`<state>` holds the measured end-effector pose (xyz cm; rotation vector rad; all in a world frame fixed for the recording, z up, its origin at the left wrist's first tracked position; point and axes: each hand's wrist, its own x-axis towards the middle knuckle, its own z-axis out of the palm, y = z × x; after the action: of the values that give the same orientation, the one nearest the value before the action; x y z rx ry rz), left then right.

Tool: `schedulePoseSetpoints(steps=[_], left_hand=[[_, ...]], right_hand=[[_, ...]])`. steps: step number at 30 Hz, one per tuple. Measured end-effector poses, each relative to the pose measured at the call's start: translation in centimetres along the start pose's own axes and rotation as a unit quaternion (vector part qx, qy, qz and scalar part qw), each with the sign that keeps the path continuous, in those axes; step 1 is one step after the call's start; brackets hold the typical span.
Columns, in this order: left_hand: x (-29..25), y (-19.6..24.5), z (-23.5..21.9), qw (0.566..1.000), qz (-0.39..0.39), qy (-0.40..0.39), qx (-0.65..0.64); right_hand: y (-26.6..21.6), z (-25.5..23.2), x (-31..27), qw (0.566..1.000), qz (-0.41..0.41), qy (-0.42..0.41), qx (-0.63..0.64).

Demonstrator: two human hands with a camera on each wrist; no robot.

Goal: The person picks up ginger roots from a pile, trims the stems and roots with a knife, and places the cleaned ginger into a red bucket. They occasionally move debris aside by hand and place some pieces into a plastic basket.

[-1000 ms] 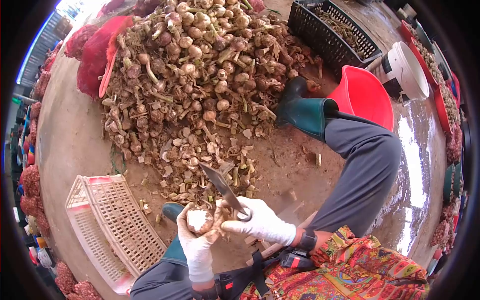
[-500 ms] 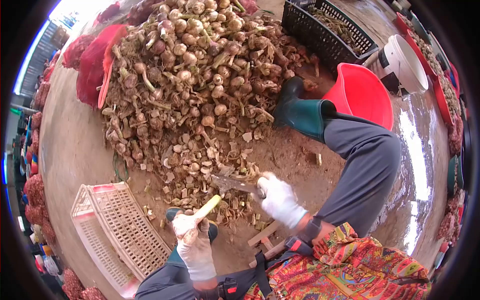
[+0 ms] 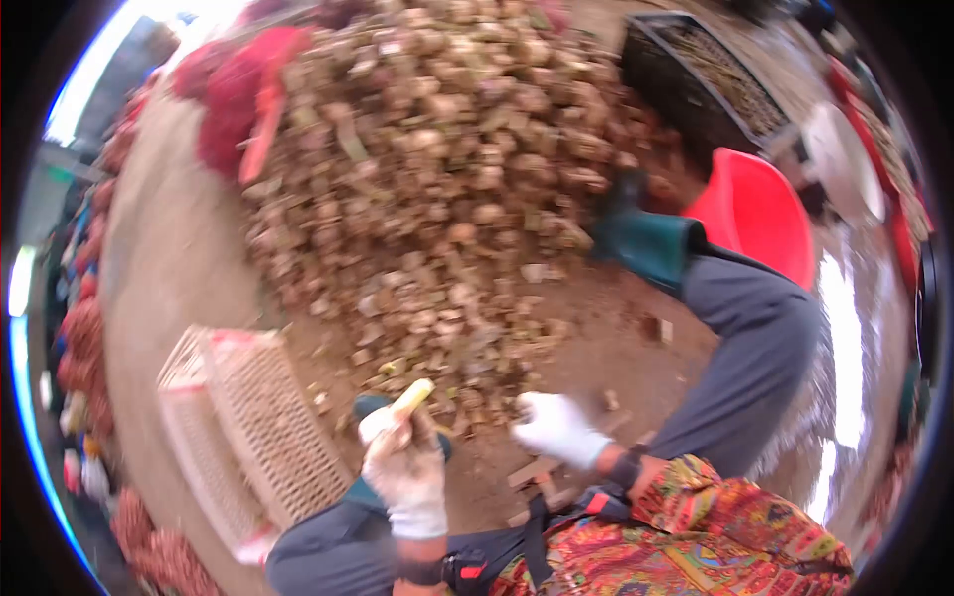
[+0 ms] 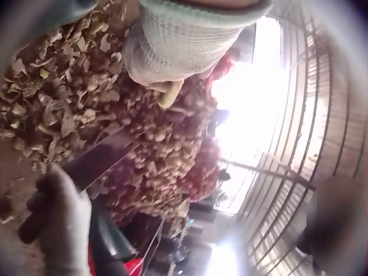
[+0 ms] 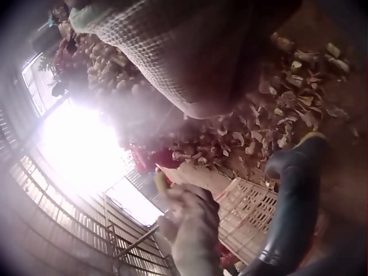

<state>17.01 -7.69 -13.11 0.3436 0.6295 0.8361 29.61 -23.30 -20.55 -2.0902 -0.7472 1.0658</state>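
Note:
My gloved left hand (image 3: pixel 405 477) grips a garlic bulb (image 3: pixel 376 425), its pale green stem (image 3: pixel 412 396) pointing up and to the right. To its right, my gloved right hand (image 3: pixel 558 429) is curled; the left wrist view shows that hand (image 4: pixel 66 224) gripping a knife, with the dark blade (image 4: pixel 100 158) extending from the fist. The blade is too blurred to make out in the head view. A gap separates the two hands. Beyond them lies a large heap of garlic (image 3: pixel 447 149), with cut scraps (image 3: pixel 467 368) at its near edge.
A pale plastic crate (image 3: pixel 273 427) lies tipped at the left. At the right are a red basin (image 3: pixel 760 214), a white bucket (image 3: pixel 840 164) and a black crate (image 3: pixel 686 89). Green boots (image 3: pixel 646 243) and bent legs frame the work area. Red mesh sacks (image 3: pixel 231 109) lie behind left.
The bulb has been turned so its stem points away, and my hands have moved apart. The knife has swung away from the bulb. The head view has shifted and blurred.

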Motion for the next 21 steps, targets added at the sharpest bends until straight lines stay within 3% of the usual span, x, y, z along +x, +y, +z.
schedulePoseSetpoints(steps=[3,4,6,7,8,11,14,17,21], left_hand=[[1.3,4.8,-3.0,0.994,0.108,0.013,-0.014],[1.8,7.6,-2.7,0.983,0.16,0.072,-0.054],[1.2,12.5,-1.9,0.95,0.247,0.057,-0.18],[0.2,13.1,-1.4,0.938,0.32,0.085,-0.106],[-0.2,13.1,-1.6,0.933,0.332,0.082,-0.111],[0.5,11.4,-3.3,0.975,0.152,0.043,-0.156],[1.7,8.0,-3.7,0.985,0.073,0.121,-0.102],[1.9,6.3,-4.0,0.985,0.059,0.155,-0.042],[1.7,6.0,-4.5,0.99,0.042,0.131,-0.021]], right_hand=[[0.1,-0.4,0.3,0.999,0.013,0.048,-0.005],[-0.5,-1.0,0.1,0.999,0.035,0.027,-0.015],[-0.4,-0.8,0.1,0.999,0.03,0.033,0.012],[-0.6,-1.0,0.0,0.999,0.03,0.027,0.003],[-0.8,-1.0,0.0,0.999,0.031,0.021,-0.006],[-0.3,-0.6,0.3,1.0,0.02,0.01,-0.001],[-1.3,-1.5,-0.2,1.0,0.023,0.012,0.017],[-0.9,-1.7,0.2,0.999,0.039,0.005,0.006],[-1.1,-1.6,0.3,0.999,0.049,-0.004,0.012]])
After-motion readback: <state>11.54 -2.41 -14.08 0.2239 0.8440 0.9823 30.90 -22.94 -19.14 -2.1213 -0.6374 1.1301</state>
